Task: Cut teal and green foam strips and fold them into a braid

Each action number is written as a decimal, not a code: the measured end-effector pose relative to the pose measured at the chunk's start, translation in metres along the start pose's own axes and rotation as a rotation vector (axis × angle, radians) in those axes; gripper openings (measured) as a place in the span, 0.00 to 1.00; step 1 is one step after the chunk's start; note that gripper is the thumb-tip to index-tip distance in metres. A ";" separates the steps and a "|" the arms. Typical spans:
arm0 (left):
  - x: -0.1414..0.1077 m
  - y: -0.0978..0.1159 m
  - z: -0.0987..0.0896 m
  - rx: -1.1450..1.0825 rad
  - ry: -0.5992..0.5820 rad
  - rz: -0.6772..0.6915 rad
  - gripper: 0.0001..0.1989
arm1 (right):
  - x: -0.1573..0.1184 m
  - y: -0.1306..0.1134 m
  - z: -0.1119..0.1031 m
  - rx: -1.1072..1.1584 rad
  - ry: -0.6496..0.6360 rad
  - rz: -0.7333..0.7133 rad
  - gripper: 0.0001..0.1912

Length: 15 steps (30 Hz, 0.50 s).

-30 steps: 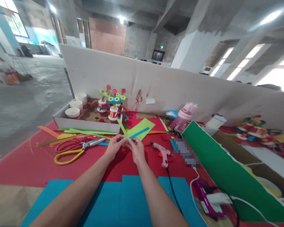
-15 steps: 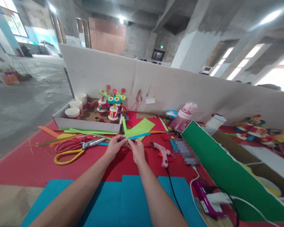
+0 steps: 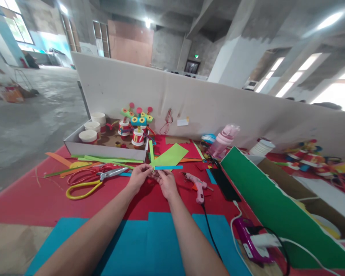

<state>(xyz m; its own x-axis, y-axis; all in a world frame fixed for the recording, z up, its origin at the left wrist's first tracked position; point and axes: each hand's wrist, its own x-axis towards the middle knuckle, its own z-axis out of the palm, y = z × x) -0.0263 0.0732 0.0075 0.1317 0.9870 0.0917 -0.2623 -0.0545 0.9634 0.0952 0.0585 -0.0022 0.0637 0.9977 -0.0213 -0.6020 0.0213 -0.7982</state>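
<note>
Fingertips of my left hand (image 3: 140,177) and my right hand (image 3: 166,181) meet in a pinch over the red table. Between them is the joined end of two narrow paper strips. The light-green strip (image 3: 151,153) points up and away, while the blue strip (image 3: 170,167) sticks out to the right. Where the strips cross is partly hidden by the fingers. Behind them lies a light-green paper sheet (image 3: 174,154). Left of my hands are scissors (image 3: 103,178) with one yellow and one red handle. A pink glue gun (image 3: 199,187) rests to the right.
A white box tray (image 3: 103,150) holds white cups (image 3: 88,137) and paper-cup figures (image 3: 138,136). Blue sheets (image 3: 138,245) lie along the front. At right are a black phone (image 3: 224,184), a purple power strip (image 3: 250,241), a green panel (image 3: 276,207) and a pink bottle (image 3: 224,140).
The blue strip's free end has swung slightly, from slanting upward to nearly level. The green strip has shifted a little too. Both hands stay pinched in about the same place.
</note>
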 end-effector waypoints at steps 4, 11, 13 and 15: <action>0.000 0.000 0.000 0.001 0.014 -0.012 0.13 | -0.002 0.000 0.001 -0.028 -0.030 0.010 0.16; -0.001 -0.003 0.001 -0.024 0.029 -0.010 0.13 | -0.005 -0.004 0.003 -0.072 -0.030 0.011 0.16; -0.002 -0.002 0.002 -0.013 0.041 -0.011 0.13 | -0.005 -0.003 0.003 -0.102 -0.011 -0.002 0.16; -0.003 -0.001 0.002 -0.011 0.049 -0.020 0.13 | -0.004 -0.001 0.002 -0.142 0.006 -0.016 0.17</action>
<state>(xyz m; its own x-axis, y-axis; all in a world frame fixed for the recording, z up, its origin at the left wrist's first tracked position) -0.0240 0.0700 0.0065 0.0900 0.9941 0.0600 -0.2705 -0.0336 0.9621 0.0940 0.0550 0.0005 0.0771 0.9970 -0.0111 -0.4824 0.0276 -0.8755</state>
